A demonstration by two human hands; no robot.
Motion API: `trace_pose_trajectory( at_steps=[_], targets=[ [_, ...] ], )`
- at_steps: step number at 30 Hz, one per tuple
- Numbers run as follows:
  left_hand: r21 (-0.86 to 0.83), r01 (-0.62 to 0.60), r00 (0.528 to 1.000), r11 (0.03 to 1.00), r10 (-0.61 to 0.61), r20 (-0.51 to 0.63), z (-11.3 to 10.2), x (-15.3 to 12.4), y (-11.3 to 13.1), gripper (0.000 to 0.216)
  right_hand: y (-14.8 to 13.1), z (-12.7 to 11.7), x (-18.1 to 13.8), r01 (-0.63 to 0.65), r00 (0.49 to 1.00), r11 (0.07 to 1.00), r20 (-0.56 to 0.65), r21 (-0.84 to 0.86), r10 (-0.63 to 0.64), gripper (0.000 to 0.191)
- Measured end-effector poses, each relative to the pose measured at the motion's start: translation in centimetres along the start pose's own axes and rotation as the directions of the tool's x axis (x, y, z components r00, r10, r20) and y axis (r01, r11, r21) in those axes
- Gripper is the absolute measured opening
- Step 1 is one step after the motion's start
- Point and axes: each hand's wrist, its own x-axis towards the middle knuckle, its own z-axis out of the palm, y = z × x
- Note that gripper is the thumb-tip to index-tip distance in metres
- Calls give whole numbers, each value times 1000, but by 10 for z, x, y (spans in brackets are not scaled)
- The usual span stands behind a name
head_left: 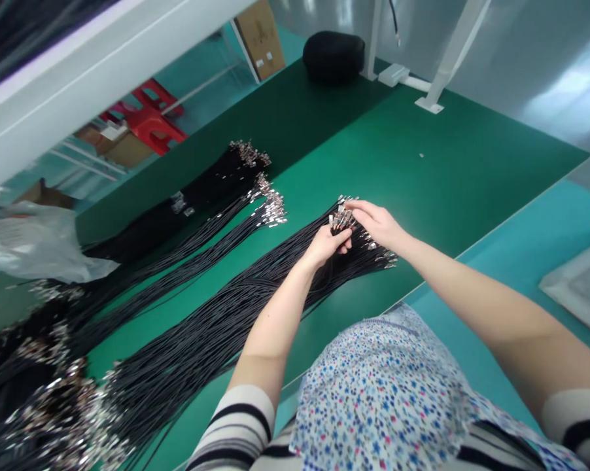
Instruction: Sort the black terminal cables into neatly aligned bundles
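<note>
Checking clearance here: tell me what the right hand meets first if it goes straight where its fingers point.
The right hand would probably first meet the metal connector ends just ahead, though depth is unclear and it may already touch them.

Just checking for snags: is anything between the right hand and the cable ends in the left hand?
Nothing visible: the right hand is right at the cable ends bunched in the left hand.

Beyond our right hand (377, 226) we have free room over the green table (481, 150); at the far edge, white posts (456, 49) and a black case (333, 57) block passage.
</note>
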Motion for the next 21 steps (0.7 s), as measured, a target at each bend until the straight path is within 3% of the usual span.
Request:
trace_pose_trajectory(
  at_steps=[5,9,13,15,18,21],
  targets=[
    [-48,-2,1000,999,3,23,-1,2,2,30,-15,9,20,-124,969,992,213,-4,122,39],
    [-164,-11,1000,986,11,-1,-10,1,7,35,-15,17,41,-73,951,997,299,-9,72,37],
    [-223,33,998,974,-45,-47,-24,1,21,35,20,19,55,-108,961,993,261,38,94,40],
    [-246,45,993,968,-71,-98,-32,2,27,35,49,15,52,-130,946,981,277,-143,166,35],
    [-289,59,985,955,-103,-139,-44,4,32,39,90,10,38,80,894,838,410,-540,179,21],
    [-299,67,985,952,-110,-131,-51,7,30,37,110,9,21,363,861,619,505,-696,63,19]
  ],
)
